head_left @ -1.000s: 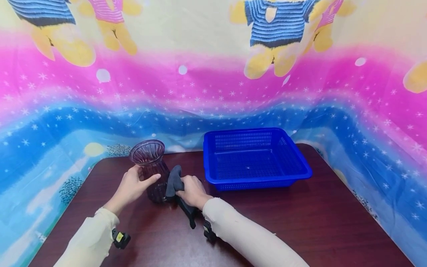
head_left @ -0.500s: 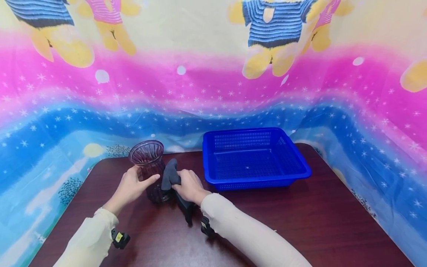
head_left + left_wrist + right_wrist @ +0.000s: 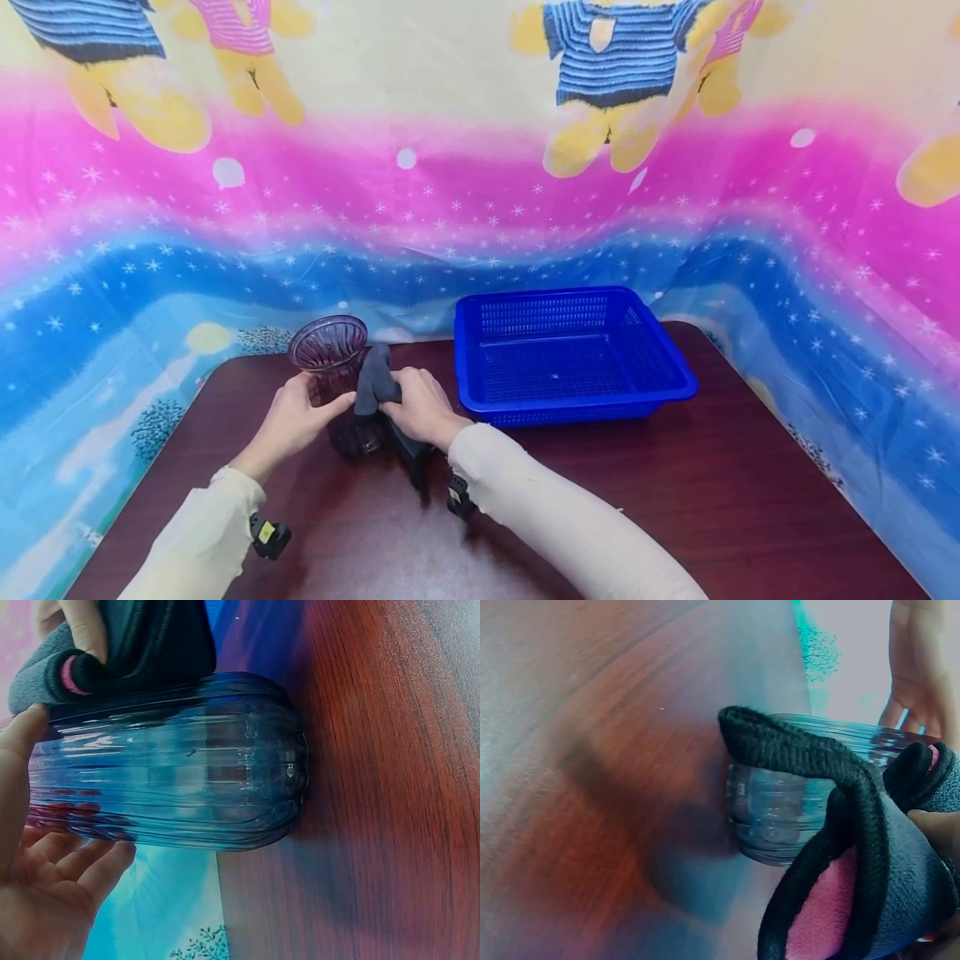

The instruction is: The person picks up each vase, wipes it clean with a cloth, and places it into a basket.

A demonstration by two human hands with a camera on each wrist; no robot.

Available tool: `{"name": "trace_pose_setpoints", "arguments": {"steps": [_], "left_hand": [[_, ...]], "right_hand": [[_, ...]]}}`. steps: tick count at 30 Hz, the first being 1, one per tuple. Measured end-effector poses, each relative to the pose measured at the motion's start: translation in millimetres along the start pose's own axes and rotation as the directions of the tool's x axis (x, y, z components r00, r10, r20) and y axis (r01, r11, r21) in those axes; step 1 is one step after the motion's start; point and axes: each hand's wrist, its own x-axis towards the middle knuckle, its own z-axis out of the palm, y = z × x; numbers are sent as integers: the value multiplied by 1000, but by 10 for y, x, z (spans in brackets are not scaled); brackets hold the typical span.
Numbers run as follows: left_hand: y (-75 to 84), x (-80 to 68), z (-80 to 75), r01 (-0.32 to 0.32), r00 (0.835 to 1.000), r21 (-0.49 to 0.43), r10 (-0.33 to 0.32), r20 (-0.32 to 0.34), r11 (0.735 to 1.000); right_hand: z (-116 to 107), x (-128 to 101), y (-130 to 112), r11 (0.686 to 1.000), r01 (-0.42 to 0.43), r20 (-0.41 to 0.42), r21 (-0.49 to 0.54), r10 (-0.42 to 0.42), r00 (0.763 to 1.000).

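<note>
A ribbed, purple-tinted glass vase [image 3: 327,346] with a flared rim stands on the table, left of the middle. My left hand [image 3: 294,421] holds it round the neck from the left, thumb on the near side and fingers behind; the left wrist view shows the fingers [image 3: 105,866] against the glass. Bunched in my right hand [image 3: 422,406] is a dark grey cloth [image 3: 375,383]. It has black edging, and pink shows inside its folds in the right wrist view. The cloth [image 3: 150,645] lies against the vase's right side. Part of my right hand is hidden by the cloth.
A blue plastic basket [image 3: 573,408] with perforated walls stands to the right, at the back of the dark red-brown wooden table [image 3: 675,500]. Behind the table hangs a printed curtain [image 3: 420,200]. Each wrist carries a small black camera [image 3: 270,536].
My right hand has slid the cloth up along the vase's right side, slightly leftward and away from me. My left hand and the vase have stayed in place.
</note>
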Motion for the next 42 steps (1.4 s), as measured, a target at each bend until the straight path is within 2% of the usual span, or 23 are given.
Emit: {"name": "trace_pose_setpoints", "arguments": {"steps": [6, 16, 25, 42], "left_hand": [[-2, 8, 4, -20, 1000, -19, 20, 5, 1000], [0, 4, -11, -28, 1000, -9, 28, 3, 1000], [10, -16, -23, -1, 1000, -10, 1, 18, 1000], [15, -24, 5, 10, 1000, -3, -10, -3, 1000]], "right_hand": [[-82, 45, -55, 1000, 23, -13, 4, -23, 1000], [-119, 41, -122, 997, 35, -25, -65, -37, 999], [-39, -17, -94, 997, 4, -17, -77, -5, 1000], [163, -106, 141, 997, -8, -5, -74, 8, 1000]]}}
